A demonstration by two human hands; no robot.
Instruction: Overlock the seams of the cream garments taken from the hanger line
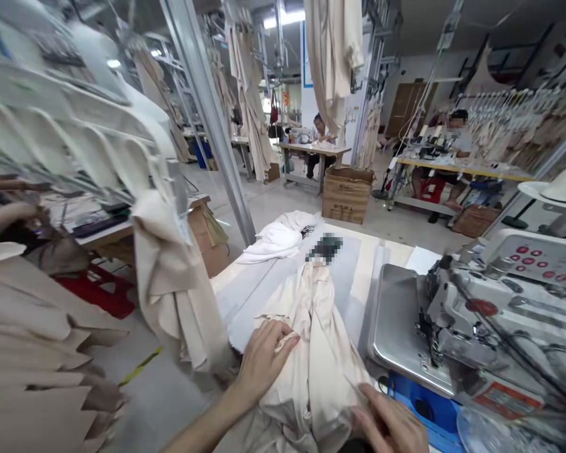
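Note:
A cream garment (318, 321) lies gathered in long folds over the front of the work table and down towards me. On its left side my left hand (266, 352) is closed, pinching a fold of the cloth between thumb and fingers. Lower down, at the garment's right edge, my right hand (391, 418) has its thumb and fingers on the cloth; the hand is slightly smeared and partly cut off by the frame. To the right stands an overlock sewing machine (481, 314) with a shiny metal plate (399, 308), apart from both hands.
White cloth (283, 238) lies at the table's far end. Beige pieces hang on a rail at left (174, 277), beside a metal post (212, 113). A blue tray (422, 402) sits under the machine. Beyond are a cardboard box (346, 195) and people at other machines.

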